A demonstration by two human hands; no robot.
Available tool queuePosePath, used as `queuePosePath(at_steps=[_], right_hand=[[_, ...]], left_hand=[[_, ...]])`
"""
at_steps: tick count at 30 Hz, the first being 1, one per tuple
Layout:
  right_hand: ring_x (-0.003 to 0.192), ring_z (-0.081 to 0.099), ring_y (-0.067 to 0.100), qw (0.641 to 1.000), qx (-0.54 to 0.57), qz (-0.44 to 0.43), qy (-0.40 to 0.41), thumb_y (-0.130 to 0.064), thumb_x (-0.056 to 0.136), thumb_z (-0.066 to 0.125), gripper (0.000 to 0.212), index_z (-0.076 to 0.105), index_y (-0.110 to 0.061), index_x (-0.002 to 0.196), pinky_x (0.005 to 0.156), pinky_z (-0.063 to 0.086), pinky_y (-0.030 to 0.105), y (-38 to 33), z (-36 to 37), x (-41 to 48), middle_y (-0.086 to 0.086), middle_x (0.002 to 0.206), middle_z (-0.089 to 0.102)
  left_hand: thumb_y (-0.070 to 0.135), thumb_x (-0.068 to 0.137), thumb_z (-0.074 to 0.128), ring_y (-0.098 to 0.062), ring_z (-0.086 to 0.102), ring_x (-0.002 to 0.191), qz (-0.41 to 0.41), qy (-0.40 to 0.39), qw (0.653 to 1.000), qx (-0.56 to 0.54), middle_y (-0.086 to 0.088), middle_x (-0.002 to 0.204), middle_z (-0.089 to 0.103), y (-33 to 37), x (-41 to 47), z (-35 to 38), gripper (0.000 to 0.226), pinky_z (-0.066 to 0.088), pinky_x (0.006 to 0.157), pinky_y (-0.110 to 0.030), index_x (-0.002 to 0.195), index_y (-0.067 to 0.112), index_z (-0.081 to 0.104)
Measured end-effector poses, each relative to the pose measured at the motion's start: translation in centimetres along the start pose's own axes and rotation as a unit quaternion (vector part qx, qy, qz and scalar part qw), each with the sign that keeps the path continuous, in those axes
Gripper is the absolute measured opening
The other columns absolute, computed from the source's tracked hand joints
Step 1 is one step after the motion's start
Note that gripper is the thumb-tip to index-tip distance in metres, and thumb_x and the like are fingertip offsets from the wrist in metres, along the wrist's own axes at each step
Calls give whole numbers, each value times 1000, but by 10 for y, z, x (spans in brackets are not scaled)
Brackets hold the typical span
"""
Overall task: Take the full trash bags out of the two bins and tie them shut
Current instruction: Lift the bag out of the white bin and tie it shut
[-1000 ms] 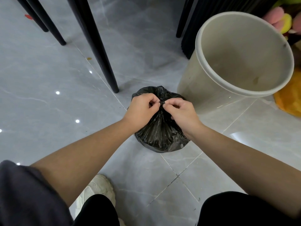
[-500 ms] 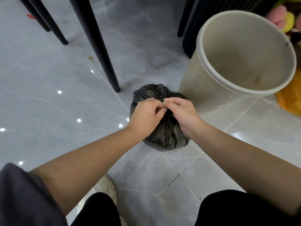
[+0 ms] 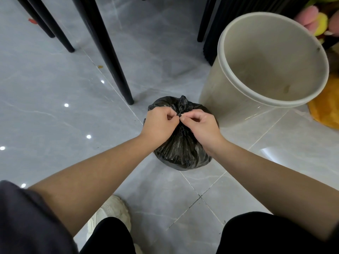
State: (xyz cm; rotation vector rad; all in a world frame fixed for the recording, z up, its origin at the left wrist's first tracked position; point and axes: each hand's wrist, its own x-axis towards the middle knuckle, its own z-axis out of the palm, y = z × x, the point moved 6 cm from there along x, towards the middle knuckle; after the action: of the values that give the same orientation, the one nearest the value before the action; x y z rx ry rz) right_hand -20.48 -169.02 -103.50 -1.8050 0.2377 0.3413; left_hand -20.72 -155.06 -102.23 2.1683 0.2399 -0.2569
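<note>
Grey floor tiles [image 3: 55,110] bear black trash bag [image 3: 183,153], left hand [image 3: 159,123] and right hand [image 3: 203,127] pinching its knot.

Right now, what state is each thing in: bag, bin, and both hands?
black trash bag: out of the bin, on the floor, neck gathered, knot being pulled.
beige bin: upright, no liner, empty.
left hand: pinching the bag's neck.
right hand: pinching the bag's neck opposite.

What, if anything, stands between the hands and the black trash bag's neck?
Nothing visible: the left hand and right hand both pinch the gathered neck of the black trash bag, which sits on the floor beside the bin.
</note>
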Motion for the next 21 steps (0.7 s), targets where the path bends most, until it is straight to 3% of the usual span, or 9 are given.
queuePosePath(at_steps=[5, 10, 12, 14, 17, 21], right_hand=[[75, 61, 6, 999, -43, 0, 18, -9, 81, 65, 10, 69, -18, 78, 74, 49, 18, 1, 2, -1, -3, 81, 68], [69, 56, 9, 998, -3, 58, 21, -9, 80, 65, 4, 65, -12, 77, 69, 48, 23, 4, 9, 2, -2, 73, 62], [74, 60, 11, 997, 29, 68, -9, -12, 79, 67, 6, 63, -15, 82, 73, 50, 26, 6, 11, 3, 0, 79, 65], [86, 66, 16, 997, 1, 40, -65, -14, 79, 69, 14, 63, -16, 92, 82, 53, 32, 7, 10, 5, 5, 92, 70], [79, 66, 18, 982, -158, -53, -85, -17, 81, 71, 12, 69, -5, 84, 77, 54, 40, 1, 7, 6, 11, 84, 72], [91, 65, 12, 969, -203, -122, -74, -13, 82, 69, 12, 75, -10, 92, 82, 49, 25, -11, 8, 7, 3, 95, 74]], left_hand=[[14, 79, 62, -5, 58, 64, 5, 18, 1000, 17, 7, 69, 64, 0, -1, 2, 8, 42, 60, -15, 73, 14, 67], [14, 80, 59, -16, 61, 68, 79, 50, 993, 71, 1, 73, 66, 7, -9, -5, 8, 50, 66, -33, 77, 12, 67], [12, 81, 59, -16, 58, 69, 111, 58, 989, 82, -1, 77, 65, 10, -10, -9, 7, 48, 66, -33, 80, 10, 66], [10, 82, 59, -15, 55, 69, 130, 50, 986, 96, 0, 78, 63, 12, -9, -12, 7, 43, 66, -26, 82, 8, 66], [11, 83, 59, -12, 51, 66, 164, 24, 977, 136, 5, 74, 57, 15, -6, -14, 7, 40, 62, -24, 82, 8, 65], [12, 81, 60, -14, 52, 66, 184, 32, 971, 151, 3, 73, 58, 14, -3, -23, 5, 45, 62, -31, 79, 10, 64]])
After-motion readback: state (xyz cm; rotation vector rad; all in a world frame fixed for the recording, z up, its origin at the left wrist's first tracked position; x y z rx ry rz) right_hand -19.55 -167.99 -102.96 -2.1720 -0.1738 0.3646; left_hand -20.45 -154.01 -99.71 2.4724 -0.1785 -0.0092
